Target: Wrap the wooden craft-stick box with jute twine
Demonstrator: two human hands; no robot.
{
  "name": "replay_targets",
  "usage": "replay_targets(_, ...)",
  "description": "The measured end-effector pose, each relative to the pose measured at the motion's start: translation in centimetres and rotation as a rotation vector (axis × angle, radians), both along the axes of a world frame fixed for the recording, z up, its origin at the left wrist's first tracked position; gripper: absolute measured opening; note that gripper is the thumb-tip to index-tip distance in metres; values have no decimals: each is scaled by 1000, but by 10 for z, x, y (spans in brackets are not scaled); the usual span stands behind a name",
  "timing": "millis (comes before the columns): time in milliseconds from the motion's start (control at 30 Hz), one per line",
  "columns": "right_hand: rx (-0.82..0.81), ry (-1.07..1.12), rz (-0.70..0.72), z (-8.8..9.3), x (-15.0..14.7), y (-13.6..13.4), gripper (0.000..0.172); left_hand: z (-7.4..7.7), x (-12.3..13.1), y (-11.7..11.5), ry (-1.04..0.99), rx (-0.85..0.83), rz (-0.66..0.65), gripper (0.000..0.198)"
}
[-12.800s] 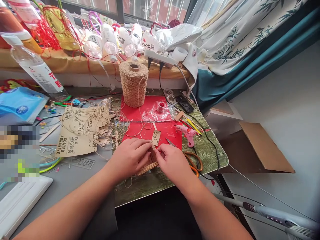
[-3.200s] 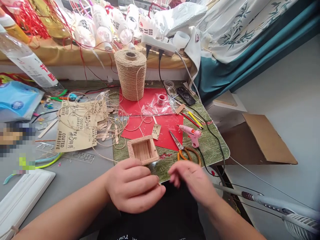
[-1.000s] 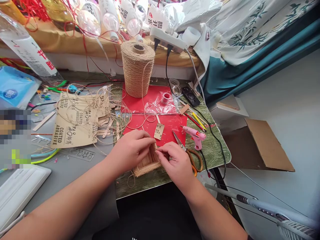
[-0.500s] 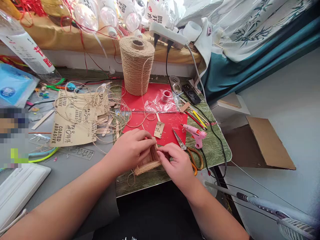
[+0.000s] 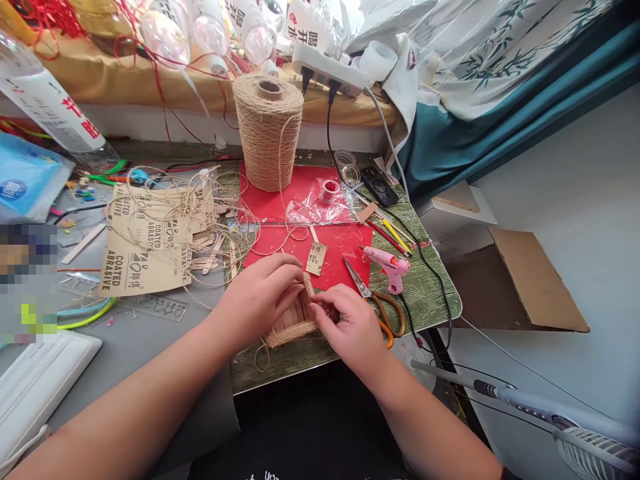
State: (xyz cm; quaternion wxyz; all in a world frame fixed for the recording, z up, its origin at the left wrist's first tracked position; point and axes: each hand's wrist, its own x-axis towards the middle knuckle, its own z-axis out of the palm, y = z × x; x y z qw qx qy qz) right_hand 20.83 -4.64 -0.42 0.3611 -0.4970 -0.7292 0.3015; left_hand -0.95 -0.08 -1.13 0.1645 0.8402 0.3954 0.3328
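A small tray of wooden craft sticks (image 5: 295, 312) with jute twine wound along its rims lies at the table's front edge. My left hand (image 5: 265, 290) reaches over its left and far sides, fingers curled and closed on it, hiding that part. At the right rim my right hand (image 5: 350, 327) is closed, with thumb and forefinger pinching the twine-covered edge. A twine loop (image 5: 262, 357) hangs off the tray's near left corner. From the big jute twine spool (image 5: 267, 137) a strand runs down toward my left hand.
Scissors (image 5: 383, 310) and a pink glue gun (image 5: 390, 265) lie right of my right hand. Behind are red sheets (image 5: 260, 200) and a sandpaper scrap (image 5: 316, 259). Left are sandpaper sheets (image 5: 135, 260), tangled twine and loose craft sticks (image 5: 213, 257). A black cable (image 5: 443, 287) crosses the right edge.
My left fingers have drawn back slightly to the left from the far right corner, baring more of the right rim. My right hand still pinches that rim, slightly shifted.
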Motion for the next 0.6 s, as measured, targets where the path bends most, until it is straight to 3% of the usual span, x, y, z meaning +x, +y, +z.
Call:
replay_targets(133,25,-29,2,-1,0,0,12,0,-2,2,68,83,-52,16)
replay_targets(333,33,-59,5,-3,0,-1,13,2,-2,6,111,75,-168,22)
replay_targets(600,24,-29,-9,-4,-1,-3,9,2,1,5,104,49,-159,19)
